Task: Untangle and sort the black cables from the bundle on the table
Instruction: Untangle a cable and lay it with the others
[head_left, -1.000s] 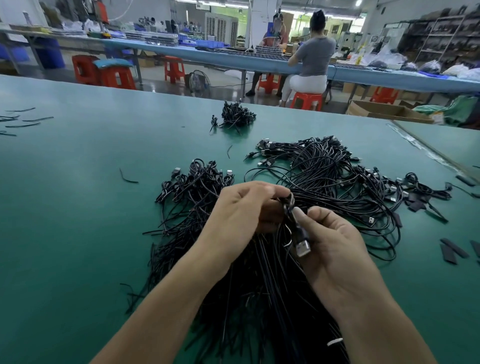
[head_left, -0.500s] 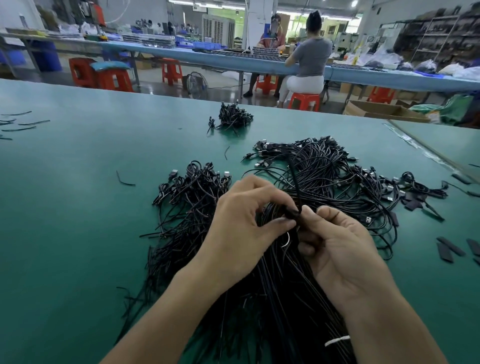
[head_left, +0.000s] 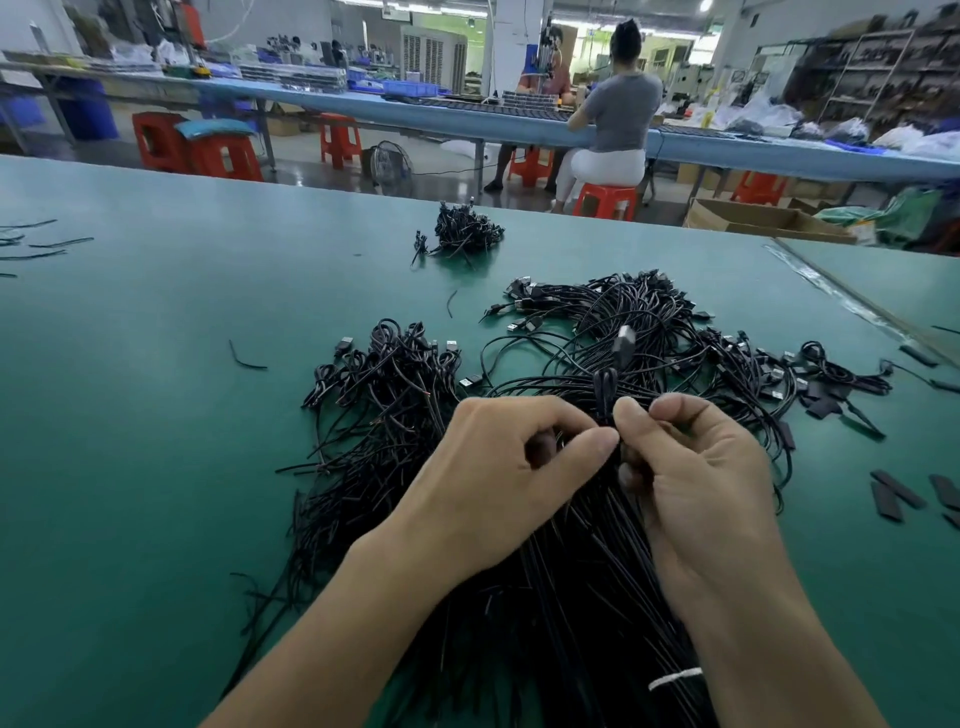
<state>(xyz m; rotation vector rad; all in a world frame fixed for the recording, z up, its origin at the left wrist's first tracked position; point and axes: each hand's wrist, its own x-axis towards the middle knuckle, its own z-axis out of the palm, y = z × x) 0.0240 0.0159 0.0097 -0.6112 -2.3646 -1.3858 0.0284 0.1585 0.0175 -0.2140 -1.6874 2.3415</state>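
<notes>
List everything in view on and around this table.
Table: one, green, foreground.
Tied cable bundle: one, black, under both hands.
Tie: one, white, round the bundle's near end.
Loose cable piles: two, black, beyond the hands.
Small cable heap: one, black, far centre.
Flat strips: several, black, right edge.
Stools: several, red, behind the table.
Seated person: one, grey top, far bench.
Cardboard box: one, brown, far right.
Folded cable: one, black, between both hands.
Left hand: pinches the folded cable.
Right hand: pinches the folded cable.

Matt green worktop (head_left: 156, 415) looks smooth; the black cables (head_left: 597, 571) have glossy plastic sheaths and metal plug tips.
</notes>
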